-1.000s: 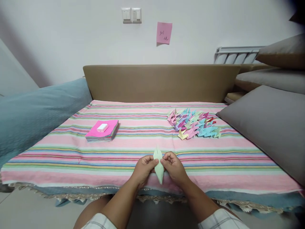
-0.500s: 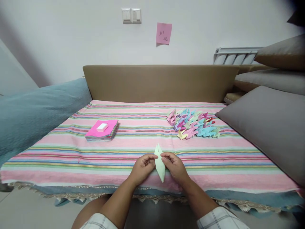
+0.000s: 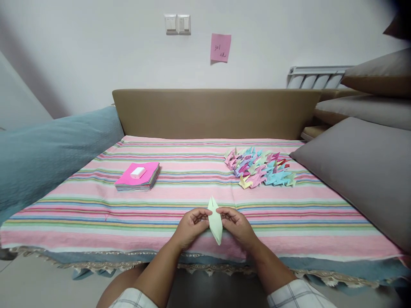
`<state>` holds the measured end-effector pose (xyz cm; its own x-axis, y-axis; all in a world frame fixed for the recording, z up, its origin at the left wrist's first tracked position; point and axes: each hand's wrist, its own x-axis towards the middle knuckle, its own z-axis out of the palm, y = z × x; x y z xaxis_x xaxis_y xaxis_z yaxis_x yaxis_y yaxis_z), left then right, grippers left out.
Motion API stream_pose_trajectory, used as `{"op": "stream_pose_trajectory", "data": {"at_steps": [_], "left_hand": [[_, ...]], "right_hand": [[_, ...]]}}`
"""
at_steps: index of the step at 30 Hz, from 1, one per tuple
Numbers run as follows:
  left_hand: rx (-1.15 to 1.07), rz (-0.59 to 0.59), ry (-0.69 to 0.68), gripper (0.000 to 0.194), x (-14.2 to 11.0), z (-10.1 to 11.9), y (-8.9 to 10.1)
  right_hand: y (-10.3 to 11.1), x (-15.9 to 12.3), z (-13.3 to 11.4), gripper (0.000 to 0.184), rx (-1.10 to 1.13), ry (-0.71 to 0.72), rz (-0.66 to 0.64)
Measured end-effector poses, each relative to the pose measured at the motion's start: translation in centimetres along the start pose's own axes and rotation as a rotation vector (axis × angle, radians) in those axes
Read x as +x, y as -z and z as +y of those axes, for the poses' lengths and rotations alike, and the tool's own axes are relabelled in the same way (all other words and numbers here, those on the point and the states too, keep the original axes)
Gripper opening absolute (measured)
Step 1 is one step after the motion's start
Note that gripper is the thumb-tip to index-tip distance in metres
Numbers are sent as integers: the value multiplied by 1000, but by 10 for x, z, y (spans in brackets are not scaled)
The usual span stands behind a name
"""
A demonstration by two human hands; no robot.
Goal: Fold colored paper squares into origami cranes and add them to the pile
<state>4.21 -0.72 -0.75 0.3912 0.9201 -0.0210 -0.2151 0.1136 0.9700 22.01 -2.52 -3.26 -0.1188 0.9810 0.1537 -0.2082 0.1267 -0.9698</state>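
Between my hands is a pale green folded origami paper point(image 3: 215, 224), a long narrow diamond with a slit running down its far tip. My left hand point(image 3: 193, 225) pinches its left edge between thumb and fingers. On the opposite edge my right hand point(image 3: 236, 225) has its fingertips closed on the paper. The near point of the diamond faces me, and the paper is held just over the striped cloth. Farther off to the right lies a cluster of folded paper cranes point(image 3: 257, 169) in pink, blue, purple, yellow and green.
A stack of square coloured paper point(image 3: 136, 177) sits at the left, with a small white-and-pink block point(image 3: 138, 172) on top. Striped cloth point(image 3: 180, 156) covers the seat. Grey cushions point(image 3: 359, 162) border the right side, a blue armrest point(image 3: 64, 145) the left, a brown backrest point(image 3: 218, 113) the rear.
The right thumb has slid off the paper's face toward its right edge. The far part of the paper looks slightly lower. The whole view has shifted a little.
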Motion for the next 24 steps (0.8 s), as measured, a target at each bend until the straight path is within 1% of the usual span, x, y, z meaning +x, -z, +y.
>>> {"op": "stream_pose_trajectory", "data": {"at_steps": [5,11,18,20,24], "left_hand": [[3,-8,0,32,0,-4,3],[22,10,-10,30,0,-5,1],[-7,96,-26,33,2,-8,-6],[-12,113,-20,33,2,-9,-8],[41,173,-52,27,2,-10,-8]], "right_hand": [[1,0,-1,32,1,3,-18],[-6,-1,-5,27,-22,-12,81],[-15,-1,-6,31,-84,17,180],[-16,0,-7,31,-88,9,186],[-17,0,-6,30,-45,-9,170]]}}
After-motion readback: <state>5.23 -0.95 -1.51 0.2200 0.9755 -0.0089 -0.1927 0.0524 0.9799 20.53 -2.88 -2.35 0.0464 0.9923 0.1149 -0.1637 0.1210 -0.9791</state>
